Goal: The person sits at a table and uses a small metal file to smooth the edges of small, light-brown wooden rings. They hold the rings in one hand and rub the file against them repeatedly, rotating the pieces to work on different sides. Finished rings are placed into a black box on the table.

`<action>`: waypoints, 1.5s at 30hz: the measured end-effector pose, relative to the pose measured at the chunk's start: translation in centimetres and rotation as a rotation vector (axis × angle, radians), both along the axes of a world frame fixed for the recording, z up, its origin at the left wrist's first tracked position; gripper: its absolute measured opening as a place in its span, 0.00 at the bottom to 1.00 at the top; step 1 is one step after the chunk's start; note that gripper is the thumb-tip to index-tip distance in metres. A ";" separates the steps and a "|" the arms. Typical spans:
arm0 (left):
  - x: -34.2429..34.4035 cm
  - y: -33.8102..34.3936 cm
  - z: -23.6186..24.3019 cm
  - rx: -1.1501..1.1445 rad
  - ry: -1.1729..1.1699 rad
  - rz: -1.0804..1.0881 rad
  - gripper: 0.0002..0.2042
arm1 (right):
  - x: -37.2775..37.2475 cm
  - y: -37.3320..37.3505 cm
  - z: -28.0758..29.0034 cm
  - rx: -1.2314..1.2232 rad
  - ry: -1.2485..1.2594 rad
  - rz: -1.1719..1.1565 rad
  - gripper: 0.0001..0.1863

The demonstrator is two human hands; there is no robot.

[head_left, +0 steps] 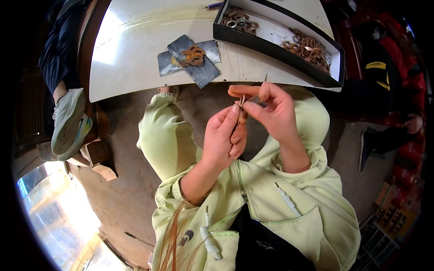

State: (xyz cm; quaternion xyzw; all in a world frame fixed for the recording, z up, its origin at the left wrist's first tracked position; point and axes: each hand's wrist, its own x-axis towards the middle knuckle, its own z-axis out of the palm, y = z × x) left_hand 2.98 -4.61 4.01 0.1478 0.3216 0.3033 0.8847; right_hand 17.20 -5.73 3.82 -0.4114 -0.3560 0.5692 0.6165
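Observation:
Above my lap, just off the table's near edge, my left hand [224, 131] pinches a small brownish metal ring [242, 100] between thumb and fingers. Against that ring, my right hand [276, 110] presses a small dark grey piece [253, 100], gripped between thumb and forefinger; it looks like folded sandpaper, though its kind is not certain. Both hands are closed and nearly touch at the ring. On the table, several rusty metal rings [193, 55] lie in a small heap on crossed dark grey sheets [199, 72].
A long black box [275, 50] with a white inside holds more rusty rings at both ends. Behind it lies a blue pen [213, 6]. The white table [135, 54] ends just ahead of my hands. Another person's shoe [68, 124] is at the left, near a wooden block [92, 153].

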 end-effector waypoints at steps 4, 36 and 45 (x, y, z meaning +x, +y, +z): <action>0.1 0.1 -0.3 0.036 0.037 0.011 0.16 | -0.4 -0.2 -0.8 0.021 -0.203 -0.070 0.12; -0.4 0.2 -0.4 0.218 -0.096 -0.131 0.11 | 2.3 -0.2 0.8 0.016 0.147 0.149 0.16; -0.4 -0.1 -0.5 0.235 -0.009 -0.087 0.10 | 0.7 -1.0 1.4 0.069 0.040 0.066 0.15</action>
